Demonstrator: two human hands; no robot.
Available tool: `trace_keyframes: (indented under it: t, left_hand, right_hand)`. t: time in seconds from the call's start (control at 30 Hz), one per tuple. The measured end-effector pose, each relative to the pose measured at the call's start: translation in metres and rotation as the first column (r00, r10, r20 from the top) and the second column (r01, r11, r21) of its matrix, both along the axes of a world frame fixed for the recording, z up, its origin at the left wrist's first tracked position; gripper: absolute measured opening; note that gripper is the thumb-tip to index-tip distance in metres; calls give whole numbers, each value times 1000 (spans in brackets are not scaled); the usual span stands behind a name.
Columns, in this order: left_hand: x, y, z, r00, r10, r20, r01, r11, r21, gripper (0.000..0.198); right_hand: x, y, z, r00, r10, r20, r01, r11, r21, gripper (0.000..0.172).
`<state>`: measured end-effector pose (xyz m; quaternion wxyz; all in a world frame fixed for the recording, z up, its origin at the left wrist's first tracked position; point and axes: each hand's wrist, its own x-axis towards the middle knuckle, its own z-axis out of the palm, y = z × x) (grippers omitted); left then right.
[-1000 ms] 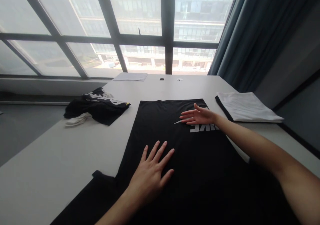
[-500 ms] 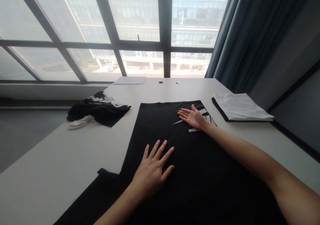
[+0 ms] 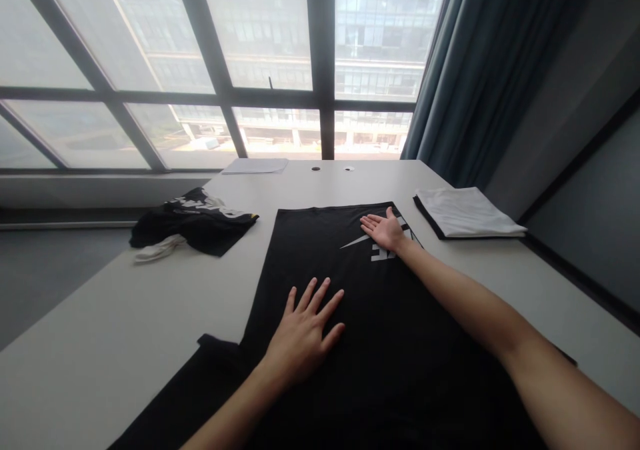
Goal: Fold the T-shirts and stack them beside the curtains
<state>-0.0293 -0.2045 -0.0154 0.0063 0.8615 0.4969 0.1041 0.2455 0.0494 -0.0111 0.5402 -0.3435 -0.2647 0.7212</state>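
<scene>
A black T-shirt [image 3: 300, 243] lies spread flat on the white table [image 3: 185, 297], a sleeve reaching out at the lower left. My left hand [image 3: 304, 333] rests palm down on the middle of the shirt, its fingers spread. Farther up and to the right is my right hand [image 3: 384, 229], palm turned upward and fingers stretched out, over the light grey print [image 3: 383, 253] near the shirt's far right corner. Part of that print is hidden under the hand and wrist. Neither hand grips anything.
To the left lies a crumpled black garment [image 3: 200, 223] with white parts. Folded white and black cloths [image 3: 467, 211] are stacked at the right edge. White paper sheets [image 3: 255, 165] sit at the far edge, near two cable holes. A window and a blue curtain [image 3: 465, 70] stand beyond.
My right hand has shifted slightly across the print, uncovering more of its lower part. My left hand stays in place on the shirt. The camera view has turned a little to the right.
</scene>
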Motion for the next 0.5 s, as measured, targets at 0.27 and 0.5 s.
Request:
trace_keyframes:
  t: [0.27,0.5]
  left_hand:
    - [-1,1,-1,1000,-4,1,4,1000,-9,59]
    - [-1,3,-5,1000,2,-9,-2,1000,-5,59]
  right_hand:
    - [39,13,25,885,-461,57,464,885,-32,74]
    - [2,-30,7,999,5,-32,-4,999,32,74]
